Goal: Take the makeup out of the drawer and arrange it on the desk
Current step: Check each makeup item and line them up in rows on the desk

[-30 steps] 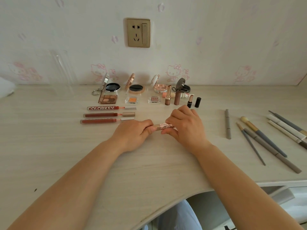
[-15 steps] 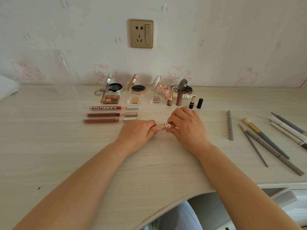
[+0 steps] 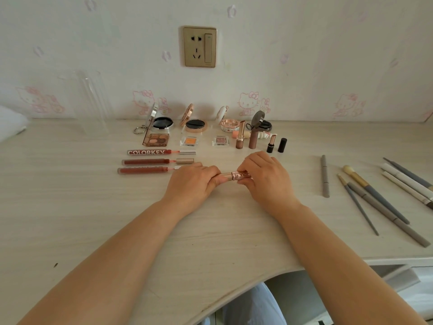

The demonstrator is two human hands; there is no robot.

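— Both hands on one thing?
— Yes. The left hand (image 3: pixel 191 184) curls its fingers round one end of a rose-gold lip gloss tube (image 3: pixel 230 176); the right hand (image 3: pixel 264 178) pinches the other end. It lies level, just over the desk (image 3: pixel 70 219).
— Around them?
— Three lip glosses (image 3: pixel 146 161) lie left, compacts (image 3: pixel 194 123) behind, brushes (image 3: pixel 375 198) well apart, right.

So on the counter (image 3: pixel 70 219): compacts (image 3: pixel 161 123) line the back by the wall, palettes (image 3: pixel 156 140) in front, lip tubes (image 3: pixel 145 162) nearer still, lipsticks (image 3: pixel 240 137) standing to their right, brushes (image 3: pixel 375 195) far right.
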